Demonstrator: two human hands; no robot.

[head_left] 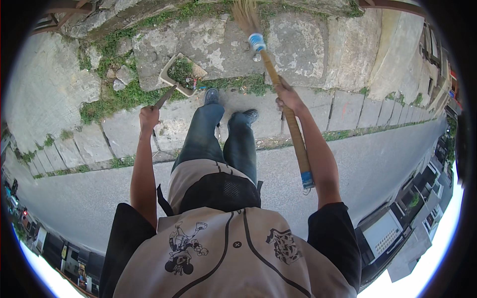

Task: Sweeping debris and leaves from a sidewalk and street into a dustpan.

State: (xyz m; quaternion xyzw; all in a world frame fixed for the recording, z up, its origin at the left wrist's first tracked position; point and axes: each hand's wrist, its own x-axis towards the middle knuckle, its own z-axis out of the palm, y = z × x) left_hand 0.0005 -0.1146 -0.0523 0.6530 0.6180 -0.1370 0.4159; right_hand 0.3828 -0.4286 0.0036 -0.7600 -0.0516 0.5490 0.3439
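A long broom is grasped by the right hand, its fingers wrapped around the tan handle below a blue-and-white band; the lower part of the handle is lined up along the right forearm, and its end is wrapped in blue. The bristles are pointed toward the far edge of the pavement and are partly cut off by the top of the view; whether the ground is touched by them cannot be told. By the left hand, closed in a fist, the dark handle of a beige dustpan is gripped. The dustpan is placed ahead of that hand, beside a grassy strip between the large slabs and the narrow row of slabs along the road edge. Green plant bits and small litter are seen inside its rim. The left shoe is set just beside the dustpan's near right corner, and the right shoe is set farther right. Pale stones are seen left of the dustpan, and the grey road is bordered by the pavement's near edge.
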